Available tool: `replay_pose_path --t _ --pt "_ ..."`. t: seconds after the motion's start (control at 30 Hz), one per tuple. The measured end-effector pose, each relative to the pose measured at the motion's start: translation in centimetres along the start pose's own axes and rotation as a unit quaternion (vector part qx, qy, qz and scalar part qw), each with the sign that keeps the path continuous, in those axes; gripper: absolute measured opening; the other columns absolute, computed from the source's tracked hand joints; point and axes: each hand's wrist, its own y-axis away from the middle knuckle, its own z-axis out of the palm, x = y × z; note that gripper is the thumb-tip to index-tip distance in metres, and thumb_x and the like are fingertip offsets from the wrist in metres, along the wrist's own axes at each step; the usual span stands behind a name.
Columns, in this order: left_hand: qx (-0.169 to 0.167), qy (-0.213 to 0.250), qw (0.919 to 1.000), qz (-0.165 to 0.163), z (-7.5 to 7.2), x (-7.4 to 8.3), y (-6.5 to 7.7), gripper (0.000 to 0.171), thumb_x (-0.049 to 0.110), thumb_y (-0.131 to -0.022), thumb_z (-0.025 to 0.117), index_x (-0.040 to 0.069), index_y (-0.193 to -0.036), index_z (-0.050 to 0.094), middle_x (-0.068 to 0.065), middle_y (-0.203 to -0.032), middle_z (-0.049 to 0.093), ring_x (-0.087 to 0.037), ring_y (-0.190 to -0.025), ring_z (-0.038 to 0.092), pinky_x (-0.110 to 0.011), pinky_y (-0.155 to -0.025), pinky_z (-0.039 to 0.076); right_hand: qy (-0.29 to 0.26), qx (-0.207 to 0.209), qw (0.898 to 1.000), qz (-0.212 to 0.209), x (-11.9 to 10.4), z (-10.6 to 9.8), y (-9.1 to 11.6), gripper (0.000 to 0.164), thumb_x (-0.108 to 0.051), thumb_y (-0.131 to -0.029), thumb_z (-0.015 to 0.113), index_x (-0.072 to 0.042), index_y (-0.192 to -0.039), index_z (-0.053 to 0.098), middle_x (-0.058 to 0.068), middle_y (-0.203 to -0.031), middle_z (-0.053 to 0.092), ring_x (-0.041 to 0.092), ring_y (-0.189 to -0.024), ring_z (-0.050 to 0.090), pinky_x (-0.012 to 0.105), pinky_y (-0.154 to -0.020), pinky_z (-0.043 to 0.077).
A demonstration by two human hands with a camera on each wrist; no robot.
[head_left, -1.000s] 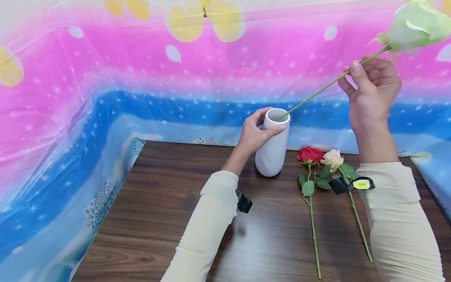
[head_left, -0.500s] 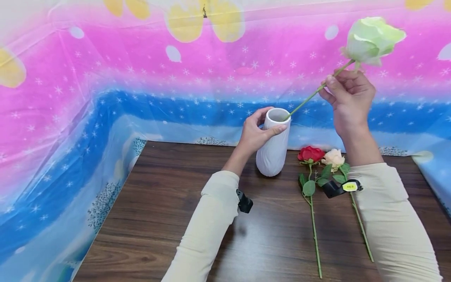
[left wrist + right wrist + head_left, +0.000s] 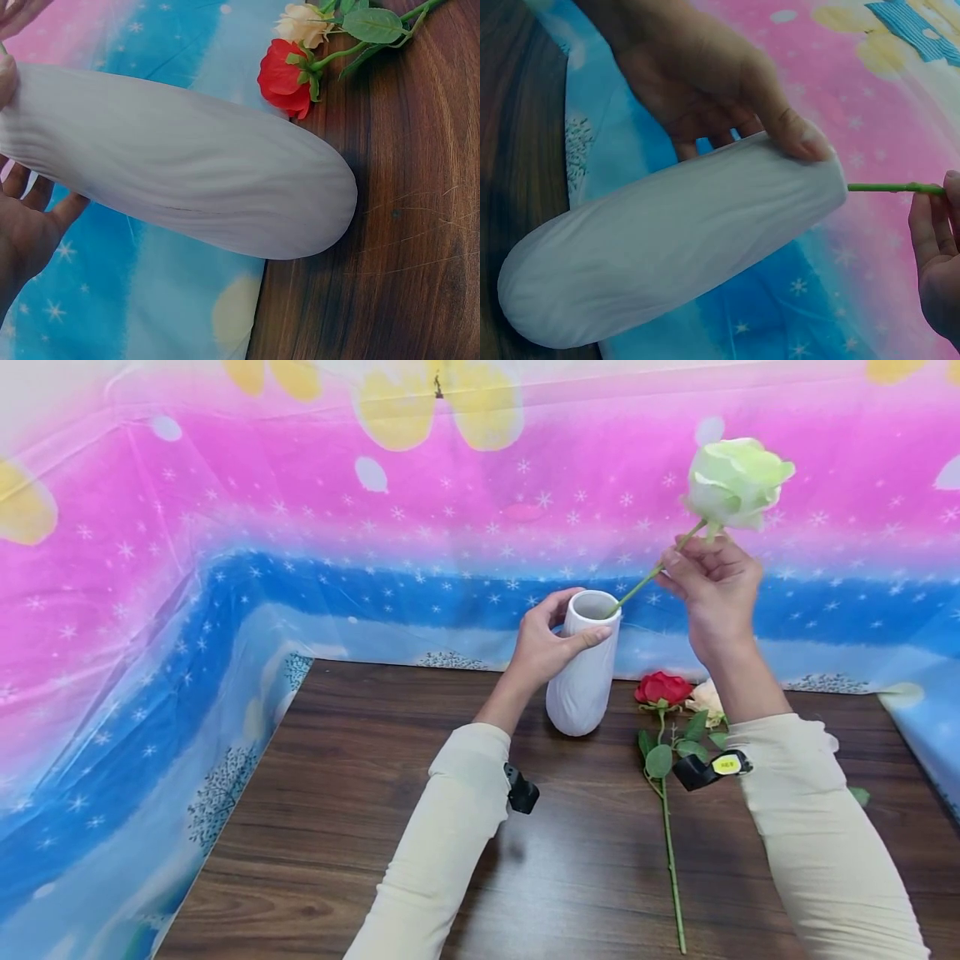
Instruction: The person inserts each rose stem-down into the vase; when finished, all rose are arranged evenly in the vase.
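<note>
Near the back edge of the table stands a white ribbed vase, gripped around its upper part by my left hand, thumb across the front below the rim. My right hand pinches the green stem of a pale green-white rose just under its bloom. The rose leans to the right, its lower stem passing into the vase mouth; the stem's end is hidden inside. On the table right of the vase lie a red rose and a cream rose, the latter mostly covered by my right forearm.
The dark wood table ends at the back and left against a pink and blue patterned cloth. A small black wrist camera sits on the left sleeve; another black camera is on the right one.
My right hand has moved left and down with the pale rose, so more of its stem is inside the vase. My left hand and the vase stay put. The right sleeve now covers the cream rose's stem.
</note>
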Motion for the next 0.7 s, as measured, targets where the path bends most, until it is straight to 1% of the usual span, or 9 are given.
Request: replay_pose_path --t 0.1,0.27,0.4,0.5,0.7 --pt "0.0 0.0 1.0 0.001 0.0 0.0 0.0 0.065 0.028 -0.088 0.081 0.015 -0.145 0.054 -0.007 -0.134 0.065 -0.022 -0.124 0.063 -0.035 -0.1 0.056 0.001 -0.01 1.0 0.012 0.4 0.0 0.1 0.021 0.017 -0.087 0.067 -0.002 -0.086 0.077 0.003 -0.082 0.077 0.012 -0.073 0.075 0.025 -0.068 0.062" --pt "-0.001 0.0 1.0 0.004 0.0 0.0 0.0 0.065 0.027 -0.088 0.081 0.014 -0.146 0.053 -0.007 -0.134 0.065 -0.022 -0.124 0.063 -0.035 -0.1 0.056 0.015 -0.02 1.0 0.015 1.0 0.1 0.2 0.025 0.018 -0.087 0.066 -0.004 -0.084 0.077 0.0 -0.081 0.077 0.01 -0.073 0.075 0.024 -0.067 0.062" --pt "0.0 -0.001 1.0 0.004 0.0 0.1 0.1 0.065 0.027 -0.088 0.081 0.015 -0.145 0.054 -0.007 -0.134 0.065 -0.022 -0.123 0.063 -0.035 -0.099 0.057 0.052 -0.033 0.998 0.021 1.5 0.4 0.4 0.032 0.017 -0.089 0.064 -0.012 -0.082 0.077 -0.004 -0.081 0.077 0.007 -0.074 0.074 0.023 -0.068 0.062" --pt "0.0 -0.001 1.0 0.004 0.0 0.0 0.0 0.064 0.027 -0.088 0.081 0.015 -0.145 0.053 -0.007 -0.134 0.065 -0.022 -0.123 0.063 -0.035 -0.098 0.057 0.076 -0.045 0.996 0.03 1.8 0.5 0.5 0.032 0.014 -0.09 0.066 -0.015 -0.081 0.077 -0.006 -0.082 0.077 0.005 -0.075 0.074 0.022 -0.068 0.062" --pt "0.0 0.0 1.0 0.007 0.0 0.0 0.0 0.064 0.026 -0.088 0.081 0.015 -0.144 0.054 -0.007 -0.134 0.066 -0.022 -0.123 0.064 -0.035 -0.099 0.057 0.105 -0.062 0.992 0.04 2.1 0.6 0.9 0.029 0.01 -0.089 0.069 -0.017 -0.082 0.078 -0.008 -0.082 0.077 0.003 -0.076 0.073 0.02 -0.069 0.061"
